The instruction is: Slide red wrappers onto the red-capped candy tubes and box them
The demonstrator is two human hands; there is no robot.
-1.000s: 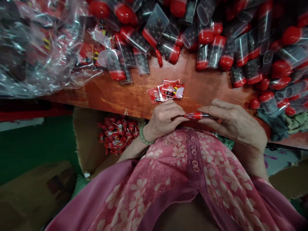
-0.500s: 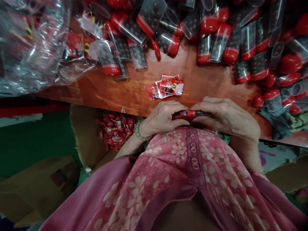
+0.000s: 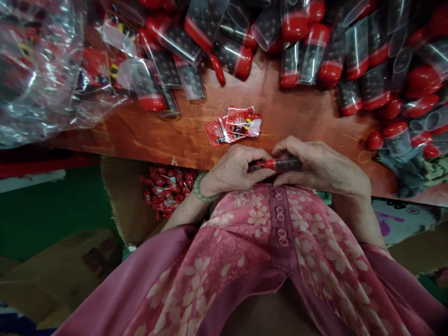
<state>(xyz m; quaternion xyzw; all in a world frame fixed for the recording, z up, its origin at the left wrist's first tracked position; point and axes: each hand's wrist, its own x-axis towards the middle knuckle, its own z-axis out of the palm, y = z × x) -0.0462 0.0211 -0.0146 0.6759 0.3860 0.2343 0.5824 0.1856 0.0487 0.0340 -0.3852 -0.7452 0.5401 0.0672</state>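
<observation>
Between my two hands, at the table's front edge, lies a dark tube with a red band (image 3: 271, 164). My left hand (image 3: 236, 169) grips its left end, which has a printed red wrapper, with thumb and fingers. Around its darker right end my right hand (image 3: 320, 164) is closed, covering part of it. Just beyond my hands, a few red printed packets (image 3: 244, 122) overlap on the wooden table (image 3: 290, 109).
Many clear tubes of dark balls with red caps (image 3: 317, 51) pile up along the back and right. Clear plastic bags (image 3: 45, 88) cover the back left. Below the edge, a cardboard box (image 3: 122, 196) holds red wrapped items (image 3: 168, 186). A grey-green cloth (image 3: 402, 168) lies right.
The right hand's fingers have shifted and more of the tube shows between the hands. The view has moved slightly, so the table items appear further left.
</observation>
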